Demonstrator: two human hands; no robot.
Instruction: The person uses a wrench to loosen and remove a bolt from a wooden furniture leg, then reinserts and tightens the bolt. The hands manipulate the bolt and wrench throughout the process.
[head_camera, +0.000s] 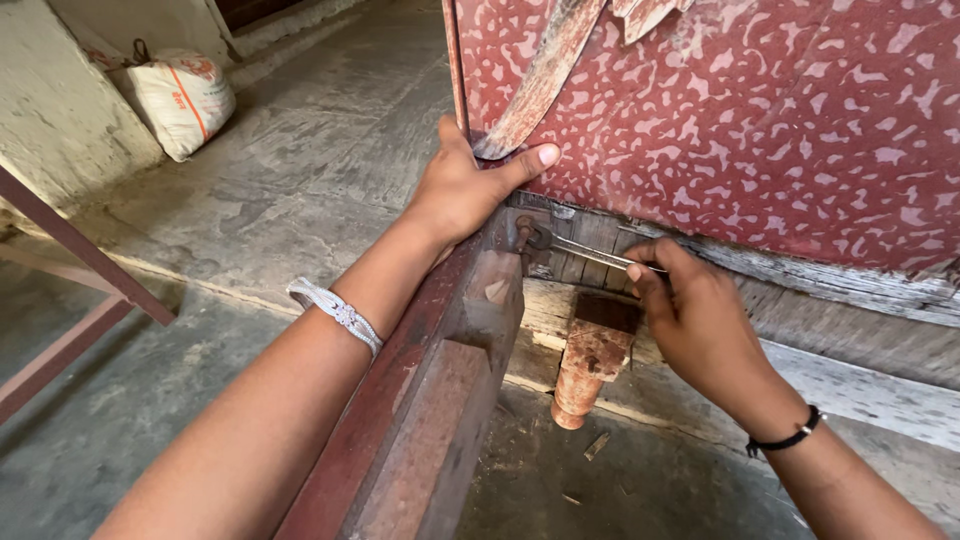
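1 plump white woven sack (183, 98) with orange markings is leaning against the pale wall at upper left, sitting on the concrete floor.

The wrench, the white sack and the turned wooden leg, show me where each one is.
wrench (585, 252): head view, on the middle of its thin metal shaft.
white sack (180, 100): head view, on its bulging front by the wall.
turned wooden leg (588, 365): head view, on its reddish upper block.

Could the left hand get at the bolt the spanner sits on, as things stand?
Probably yes. The left hand grips the edge of the red mottled panel just above the bolt, with nothing between them. It would have to let go of the panel, and the spanner held by the right hand already occupies the bolt.
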